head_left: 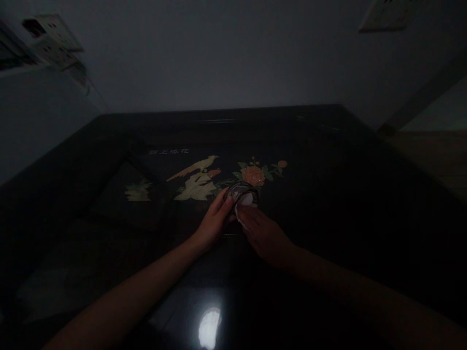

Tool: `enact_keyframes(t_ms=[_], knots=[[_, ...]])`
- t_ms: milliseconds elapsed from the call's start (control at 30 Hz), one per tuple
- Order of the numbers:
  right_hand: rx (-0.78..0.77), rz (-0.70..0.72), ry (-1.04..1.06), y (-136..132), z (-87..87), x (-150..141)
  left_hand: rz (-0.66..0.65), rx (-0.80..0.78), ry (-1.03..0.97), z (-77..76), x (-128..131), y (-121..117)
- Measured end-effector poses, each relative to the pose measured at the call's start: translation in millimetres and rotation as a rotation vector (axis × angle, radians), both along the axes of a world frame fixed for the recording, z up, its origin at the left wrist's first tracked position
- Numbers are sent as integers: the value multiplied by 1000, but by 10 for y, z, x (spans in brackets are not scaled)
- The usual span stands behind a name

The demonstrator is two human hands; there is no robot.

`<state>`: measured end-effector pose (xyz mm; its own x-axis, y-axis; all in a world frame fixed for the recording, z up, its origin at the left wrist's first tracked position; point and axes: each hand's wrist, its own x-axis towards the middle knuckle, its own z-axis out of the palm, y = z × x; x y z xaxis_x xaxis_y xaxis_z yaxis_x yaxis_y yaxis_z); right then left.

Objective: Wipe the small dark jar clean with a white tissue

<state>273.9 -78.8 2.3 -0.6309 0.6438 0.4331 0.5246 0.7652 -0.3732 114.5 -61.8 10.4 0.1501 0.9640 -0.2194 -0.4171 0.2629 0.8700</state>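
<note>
In dim light, a person's left hand (215, 221) curls its fingers around a small glass jar (241, 193) on a dark inlaid table (328, 194), while the right hand (264, 236) presses a white cloth (243, 206) against it, seemingly mid-wipe; turning the jar likely comes next.

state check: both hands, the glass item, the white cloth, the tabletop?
left hand: fingers on the glass item's left side
right hand: pressing the white cloth
glass item: on the table, between both hands; too dark to tell more
white cloth: bunched against the glass item
black table: glossy, reflecting a light
</note>
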Motion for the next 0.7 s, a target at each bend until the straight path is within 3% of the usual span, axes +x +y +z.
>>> enact_keyframes(t_ms=[167, 333, 533, 700], knots=[[249, -53, -204, 58, 57, 83, -5, 8, -35, 19, 28, 7], [347, -129, -368, 78, 142, 147, -37, 61, 7, -12, 18, 22], [290, -141, -381, 68, 140, 132, -51, 93, 108, -107, -14, 48], [50, -106, -182, 47, 96, 64, -69, 79, 60, -102, -16, 47]])
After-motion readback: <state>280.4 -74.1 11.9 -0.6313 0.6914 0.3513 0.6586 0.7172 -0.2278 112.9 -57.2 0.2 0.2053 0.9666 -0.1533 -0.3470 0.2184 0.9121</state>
